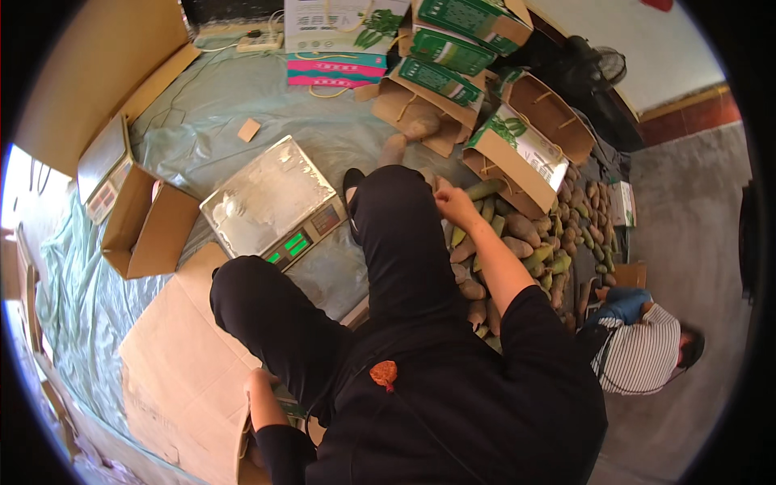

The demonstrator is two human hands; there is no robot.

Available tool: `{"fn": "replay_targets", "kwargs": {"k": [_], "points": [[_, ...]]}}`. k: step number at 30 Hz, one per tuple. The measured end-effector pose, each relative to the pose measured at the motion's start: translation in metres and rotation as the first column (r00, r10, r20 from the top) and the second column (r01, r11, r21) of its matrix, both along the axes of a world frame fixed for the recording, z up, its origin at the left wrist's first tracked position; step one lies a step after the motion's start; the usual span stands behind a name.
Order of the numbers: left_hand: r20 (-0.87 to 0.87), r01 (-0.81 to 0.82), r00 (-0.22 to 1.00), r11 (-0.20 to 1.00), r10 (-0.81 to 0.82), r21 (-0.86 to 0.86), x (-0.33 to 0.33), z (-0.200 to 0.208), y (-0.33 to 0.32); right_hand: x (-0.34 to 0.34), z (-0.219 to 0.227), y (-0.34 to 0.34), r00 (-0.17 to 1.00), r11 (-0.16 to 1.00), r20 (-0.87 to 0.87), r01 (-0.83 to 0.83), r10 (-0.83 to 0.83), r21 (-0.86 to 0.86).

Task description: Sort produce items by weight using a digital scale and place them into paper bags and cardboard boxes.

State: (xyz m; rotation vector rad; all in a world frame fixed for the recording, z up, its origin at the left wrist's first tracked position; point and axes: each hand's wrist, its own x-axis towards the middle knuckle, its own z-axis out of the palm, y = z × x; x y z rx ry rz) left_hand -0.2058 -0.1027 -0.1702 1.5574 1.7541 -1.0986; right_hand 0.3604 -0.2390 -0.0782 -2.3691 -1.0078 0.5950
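My right hand (457,208) reaches past my right knee to the near-left edge of a pile of brown tubers (521,229) and long green vegetables (483,188). Its fingers are curled in; whatever they hold is hidden by my leg and the hand itself. Beside my left thigh, my left hand (259,383) lies at the edge of a cardboard box (244,428), with the fingers mostly out of sight. A digital scale (268,200) with a shiny flat metal plate and green lit displays sits on the floor in front of my knees.
Open carton bags (517,155) stand beyond the pile, one with a tuber (422,122) in it. An open cardboard box (152,222) stands left of the scale. A flattened cardboard sheet (182,356) lies on plastic sheeting (319,153). Another person (638,354) in stripes crouches at right; a fan (608,65) stands behind.
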Motion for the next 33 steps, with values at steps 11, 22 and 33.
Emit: {"fn": "replay_targets", "kwargs": {"k": [11, 22, 33], "points": [[0.477, -0.254, 0.867, 0.952, 0.146, 0.170, -0.023, 0.000, -0.036, 0.007, -0.052, -0.051, 0.957, 0.954, -0.197, 0.161, -0.213, -0.252], [0.846, -0.581, 0.493, 0.800, 0.200, 0.149, -0.033, 0.009, -0.062, 0.120, -0.087, -0.049, 0.950, 0.982, 0.257, 0.187, -0.177, -0.013], [0.930, -0.855, 0.351, 0.443, 0.113, 0.269, 0.004, 0.047, -0.001, 0.226, -0.038, -0.006, 0.920, 0.910, 0.086, 0.358, -0.382, 0.210]]}}
